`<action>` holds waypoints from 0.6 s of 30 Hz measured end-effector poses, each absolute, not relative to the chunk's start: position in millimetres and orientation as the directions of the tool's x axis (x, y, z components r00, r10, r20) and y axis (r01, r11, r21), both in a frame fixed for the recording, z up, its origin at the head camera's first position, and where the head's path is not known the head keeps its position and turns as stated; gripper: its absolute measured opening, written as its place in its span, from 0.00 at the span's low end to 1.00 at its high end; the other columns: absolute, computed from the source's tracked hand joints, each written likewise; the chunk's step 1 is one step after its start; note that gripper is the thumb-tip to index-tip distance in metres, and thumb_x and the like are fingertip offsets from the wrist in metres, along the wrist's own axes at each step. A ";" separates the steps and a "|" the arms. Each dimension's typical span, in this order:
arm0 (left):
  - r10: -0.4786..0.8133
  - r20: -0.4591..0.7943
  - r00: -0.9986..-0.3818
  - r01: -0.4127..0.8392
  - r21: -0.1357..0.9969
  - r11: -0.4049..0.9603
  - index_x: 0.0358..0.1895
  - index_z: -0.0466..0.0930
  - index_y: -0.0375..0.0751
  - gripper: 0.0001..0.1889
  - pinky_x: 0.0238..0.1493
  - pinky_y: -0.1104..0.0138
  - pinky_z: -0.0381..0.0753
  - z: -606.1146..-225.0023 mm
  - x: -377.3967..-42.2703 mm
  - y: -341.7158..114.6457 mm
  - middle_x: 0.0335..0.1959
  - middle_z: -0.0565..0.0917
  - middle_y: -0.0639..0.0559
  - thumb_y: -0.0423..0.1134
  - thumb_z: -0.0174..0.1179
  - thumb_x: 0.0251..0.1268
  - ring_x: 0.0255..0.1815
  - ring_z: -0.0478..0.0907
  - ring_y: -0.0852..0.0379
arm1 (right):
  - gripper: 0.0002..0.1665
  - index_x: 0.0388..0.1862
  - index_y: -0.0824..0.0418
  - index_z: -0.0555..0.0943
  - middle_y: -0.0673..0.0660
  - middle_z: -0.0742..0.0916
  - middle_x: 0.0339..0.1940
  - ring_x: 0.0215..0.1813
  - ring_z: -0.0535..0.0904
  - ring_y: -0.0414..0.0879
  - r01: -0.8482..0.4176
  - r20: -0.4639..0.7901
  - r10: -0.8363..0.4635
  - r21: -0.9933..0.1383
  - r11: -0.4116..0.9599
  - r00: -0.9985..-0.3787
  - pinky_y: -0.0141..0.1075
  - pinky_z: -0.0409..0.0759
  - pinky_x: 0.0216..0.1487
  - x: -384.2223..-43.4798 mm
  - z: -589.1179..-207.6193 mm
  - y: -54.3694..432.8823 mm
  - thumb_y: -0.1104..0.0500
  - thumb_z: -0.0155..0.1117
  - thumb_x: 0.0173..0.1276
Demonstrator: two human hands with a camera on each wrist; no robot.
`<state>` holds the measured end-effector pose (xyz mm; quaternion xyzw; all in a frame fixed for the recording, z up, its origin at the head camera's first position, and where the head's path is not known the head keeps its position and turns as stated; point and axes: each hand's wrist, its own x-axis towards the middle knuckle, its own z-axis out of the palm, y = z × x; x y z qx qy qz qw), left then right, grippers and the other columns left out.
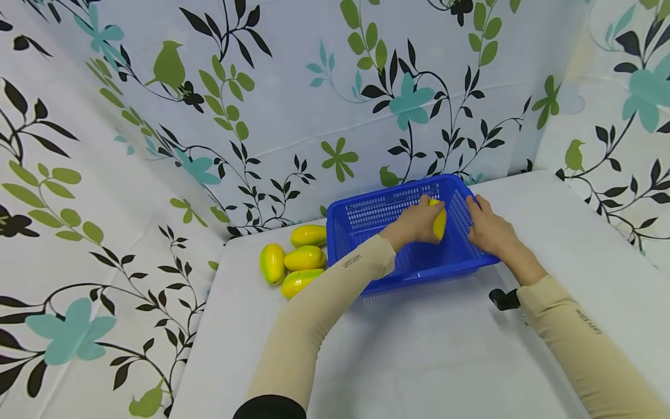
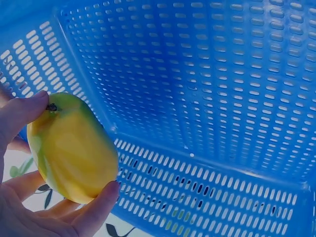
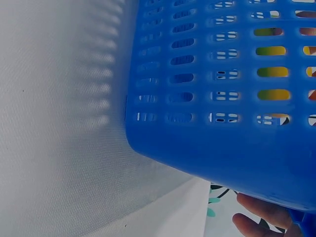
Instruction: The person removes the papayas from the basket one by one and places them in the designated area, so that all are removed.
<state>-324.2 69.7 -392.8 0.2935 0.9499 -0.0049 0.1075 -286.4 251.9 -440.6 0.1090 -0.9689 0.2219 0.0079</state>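
My left hand (image 1: 419, 224) reaches into the blue plastic basket (image 1: 424, 272) and holds a yellow-green mango (image 1: 440, 224). In the left wrist view, thumb and fingers wrap round the mango (image 2: 74, 148), thumb by its stem end, above the perforated basket floor (image 2: 148, 74). At the basket's right end, my right hand (image 1: 493, 230) grips the rim. The right wrist view has the outside of the basket (image 3: 207, 143) in front, with a few right fingers (image 3: 264, 210) showing past its lower edge; the mango's yellow and green appear through the slots.
Several yellow-green mangoes (image 1: 305, 258) lie on the white table (image 1: 413, 349) against the basket's left side. A leaf-patterned curtain (image 1: 293, 105) hangs close behind the basket and along both sides. Below the right hand, a small black device (image 1: 504, 299) juts from the wrist.
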 end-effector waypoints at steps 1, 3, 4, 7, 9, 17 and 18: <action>0.560 -0.205 -0.803 0.563 0.049 0.825 0.79 0.54 0.51 0.45 0.53 0.65 0.78 -391.9 -322.3 68.5 0.72 0.59 0.43 0.49 0.67 0.59 0.52 0.74 0.53 | 0.42 0.75 0.80 0.46 0.83 0.52 0.72 0.54 0.72 0.81 -0.216 0.063 -0.209 -0.428 0.878 -0.976 0.70 0.73 0.49 -286.5 -440.4 251.7 0.68 0.45 0.64; 0.562 -0.202 -0.802 0.566 0.043 0.823 0.79 0.53 0.52 0.45 0.53 0.65 0.78 -389.8 -318.3 65.6 0.72 0.59 0.44 0.49 0.67 0.60 0.52 0.73 0.53 | 0.42 0.74 0.80 0.47 0.84 0.53 0.72 0.53 0.73 0.81 -0.218 0.062 -0.212 -0.428 0.877 -0.975 0.70 0.74 0.48 -286.7 -440.0 251.2 0.68 0.45 0.64; 0.563 -0.200 -0.802 0.568 0.038 0.822 0.79 0.53 0.53 0.45 0.53 0.65 0.78 -388.7 -316.4 63.9 0.72 0.58 0.44 0.50 0.66 0.61 0.53 0.73 0.53 | 0.41 0.74 0.80 0.47 0.84 0.53 0.72 0.53 0.72 0.82 -0.218 0.061 -0.212 -0.428 0.877 -0.975 0.70 0.74 0.48 -286.8 -439.8 251.0 0.68 0.44 0.64; 0.570 -0.184 -0.801 0.574 0.034 0.818 0.79 0.51 0.54 0.45 0.55 0.64 0.78 -384.6 -310.5 58.2 0.73 0.56 0.44 0.50 0.66 0.61 0.55 0.72 0.52 | 0.42 0.74 0.80 0.46 0.84 0.53 0.71 0.51 0.73 0.81 -0.221 0.060 -0.217 -0.428 0.876 -0.974 0.69 0.75 0.47 -286.6 -439.9 251.4 0.68 0.44 0.63; 0.572 -0.170 -0.802 0.576 0.030 0.817 0.79 0.51 0.55 0.45 0.56 0.64 0.78 -381.6 -306.7 53.5 0.75 0.55 0.44 0.50 0.66 0.61 0.57 0.72 0.50 | 0.42 0.74 0.81 0.46 0.84 0.53 0.71 0.51 0.74 0.81 -0.225 0.061 -0.221 -0.431 0.874 -0.973 0.69 0.75 0.46 -286.5 -441.0 251.9 0.68 0.44 0.63; 0.610 -0.035 -0.792 0.608 0.046 0.792 0.79 0.51 0.54 0.47 0.54 0.62 0.80 -368.8 -288.2 22.7 0.77 0.50 0.41 0.49 0.68 0.60 0.66 0.68 0.43 | 0.43 0.75 0.80 0.45 0.84 0.52 0.72 0.55 0.70 0.83 -0.226 0.059 -0.223 -0.452 0.863 -0.973 0.71 0.72 0.48 -285.3 -440.2 253.1 0.67 0.43 0.62; 0.612 -0.018 -0.791 0.611 0.047 0.790 0.79 0.52 0.54 0.46 0.53 0.62 0.80 -367.1 -286.4 17.6 0.77 0.51 0.40 0.49 0.68 0.60 0.66 0.68 0.43 | 0.43 0.75 0.80 0.45 0.84 0.52 0.72 0.55 0.70 0.83 -0.228 0.060 -0.225 -0.453 0.862 -0.972 0.71 0.72 0.48 -285.6 -439.1 252.7 0.67 0.43 0.62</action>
